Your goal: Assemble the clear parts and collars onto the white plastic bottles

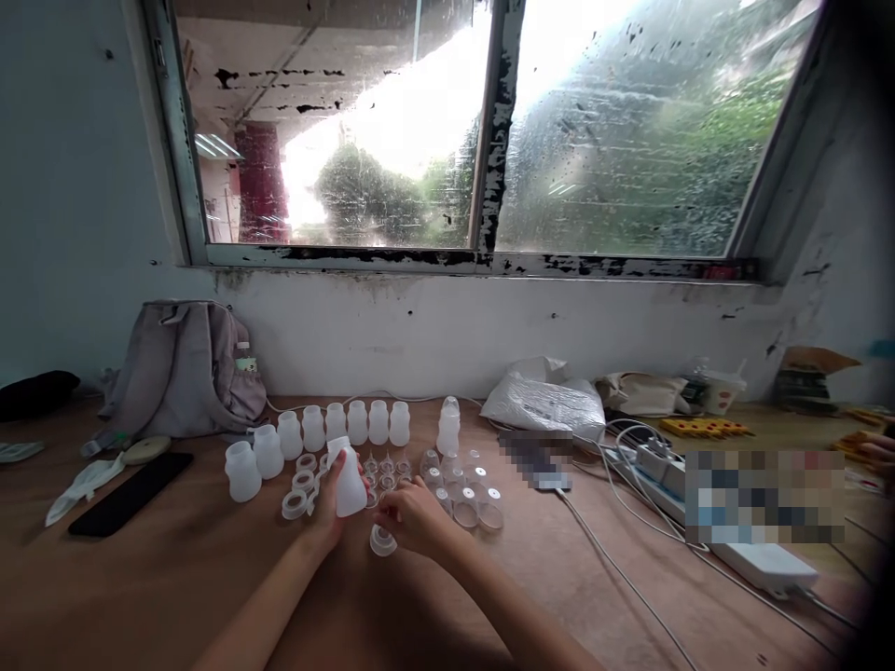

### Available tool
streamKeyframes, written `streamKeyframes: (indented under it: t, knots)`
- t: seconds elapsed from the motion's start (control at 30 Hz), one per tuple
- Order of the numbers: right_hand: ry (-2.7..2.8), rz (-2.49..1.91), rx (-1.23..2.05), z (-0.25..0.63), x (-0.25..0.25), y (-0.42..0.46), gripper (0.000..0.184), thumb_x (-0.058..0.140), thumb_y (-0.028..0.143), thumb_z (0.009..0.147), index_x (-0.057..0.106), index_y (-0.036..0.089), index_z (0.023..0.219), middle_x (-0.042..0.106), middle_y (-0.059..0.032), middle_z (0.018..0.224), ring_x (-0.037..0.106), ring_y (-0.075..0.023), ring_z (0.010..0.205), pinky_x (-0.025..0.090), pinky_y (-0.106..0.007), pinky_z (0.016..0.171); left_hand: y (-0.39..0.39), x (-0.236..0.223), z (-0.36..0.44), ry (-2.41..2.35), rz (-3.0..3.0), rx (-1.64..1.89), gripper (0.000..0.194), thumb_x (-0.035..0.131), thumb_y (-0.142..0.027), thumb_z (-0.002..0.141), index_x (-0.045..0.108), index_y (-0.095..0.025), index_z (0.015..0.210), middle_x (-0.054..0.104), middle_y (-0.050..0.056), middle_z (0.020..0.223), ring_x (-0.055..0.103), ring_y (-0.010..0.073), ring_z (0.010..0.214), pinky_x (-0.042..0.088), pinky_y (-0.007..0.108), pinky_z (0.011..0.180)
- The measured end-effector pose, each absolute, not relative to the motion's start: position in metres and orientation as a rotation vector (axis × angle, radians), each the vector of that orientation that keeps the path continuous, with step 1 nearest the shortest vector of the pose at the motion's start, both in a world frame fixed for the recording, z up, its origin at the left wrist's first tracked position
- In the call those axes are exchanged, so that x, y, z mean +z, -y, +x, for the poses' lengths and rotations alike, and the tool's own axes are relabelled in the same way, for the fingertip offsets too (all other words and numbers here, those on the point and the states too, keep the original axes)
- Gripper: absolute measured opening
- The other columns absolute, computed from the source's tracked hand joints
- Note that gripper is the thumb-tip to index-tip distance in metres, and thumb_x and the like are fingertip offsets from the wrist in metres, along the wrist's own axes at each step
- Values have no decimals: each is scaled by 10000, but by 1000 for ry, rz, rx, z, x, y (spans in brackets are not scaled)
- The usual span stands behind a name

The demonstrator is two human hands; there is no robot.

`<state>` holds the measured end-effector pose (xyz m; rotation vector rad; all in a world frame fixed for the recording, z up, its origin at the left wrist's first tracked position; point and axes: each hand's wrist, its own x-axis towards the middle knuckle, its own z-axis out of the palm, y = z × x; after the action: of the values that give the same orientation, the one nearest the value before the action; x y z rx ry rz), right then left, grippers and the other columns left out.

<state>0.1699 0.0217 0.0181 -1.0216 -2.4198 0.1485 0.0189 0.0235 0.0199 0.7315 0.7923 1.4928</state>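
Note:
My left hand [325,511] is wrapped round a frosted white baby bottle body [351,488], tilted, its neck pointing up. Just to the right, my right hand [411,514] is closed with fingers pinched together; whatever is in them is hidden. Below those fingertips lies a clear teat and collar piece [382,540]. Several screw rings [295,504] lie to the left of my left hand. Between and behind the hands are rows of teats [387,468]. Clear domed caps [466,509] stand right of my right hand.
Bottle bodies [312,429] stand in a curved row behind; one capped bottle [448,427] stands apart. A black phone-like slab [130,494] and a backpack [185,368] are left. Right are a silvery bag [545,407], cables [615,568], a power strip [654,485] and another person's hand [874,449].

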Motion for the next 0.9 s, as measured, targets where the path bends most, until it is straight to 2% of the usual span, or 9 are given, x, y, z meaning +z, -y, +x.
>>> streamKeyframes:
  t: [0.17,0.23,0.4,0.47,0.53,0.63,0.77,0.83,0.9]
  knots:
    - [2090,-955,182,170,42,-18,258,389,275,856,472,179,1081,600,-43,875,527,-116,681,355,-225,647,-24,16,21,-1115,1394,1581,344,647,-436,601,567,-143,762,577,-2,626,550,149,571,435,254,538]
    - [2102,-944,164,166,53,-20,241,378,275,861,490,190,1056,587,-45,901,524,-109,674,364,-209,623,-25,14,20,-1218,1677,1619,320,661,-386,597,581,-162,811,600,5,722,561,169,663,446,272,602]
    - [2388,-1020,70,160,86,-36,114,510,268,784,597,200,758,601,4,725,515,-103,619,325,-184,532,-28,7,20,-1404,1958,1609,434,609,-406,654,519,-183,1015,584,55,954,549,220,876,446,345,750]
    - [2374,-1089,18,165,101,-46,100,519,246,775,603,196,755,609,1,748,521,-102,642,321,-183,544,-28,6,21,-1477,1997,1626,538,579,-426,684,431,-172,1134,510,101,1099,493,246,1001,415,384,820]
    - [2294,-1228,-52,174,115,-58,119,501,250,786,606,194,790,616,-12,776,532,-111,677,324,-189,568,-26,7,20,-1502,2062,1648,556,536,-415,729,357,-175,1197,429,120,1191,422,251,1091,369,409,884]
    - [2216,-1509,-205,191,128,-79,161,464,281,803,606,209,828,626,-27,830,550,-146,758,315,-206,560,-19,13,16,-1462,2145,1638,435,471,-364,789,363,-193,1175,447,100,1155,439,225,1058,368,393,884]
    - [2203,-1750,-307,203,121,-106,189,435,268,813,607,205,858,624,-56,906,565,-173,817,323,-219,571,-6,18,6,-1343,2345,1399,206,430,-325,817,515,-197,954,544,68,933,506,212,896,414,360,787]
    - [2211,-1793,-293,203,110,-117,183,441,235,807,614,188,843,629,-72,899,577,-174,807,331,-221,579,0,14,4,-1271,2490,1203,182,444,-332,809,552,-198,865,555,60,866,508,214,857,413,357,771]
    - [2215,-1834,-277,200,99,-127,180,442,199,803,615,176,845,632,-79,903,584,-172,814,339,-221,590,4,7,5,-1259,2549,1096,181,474,-340,790,561,-199,865,554,55,860,504,211,841,407,354,770]
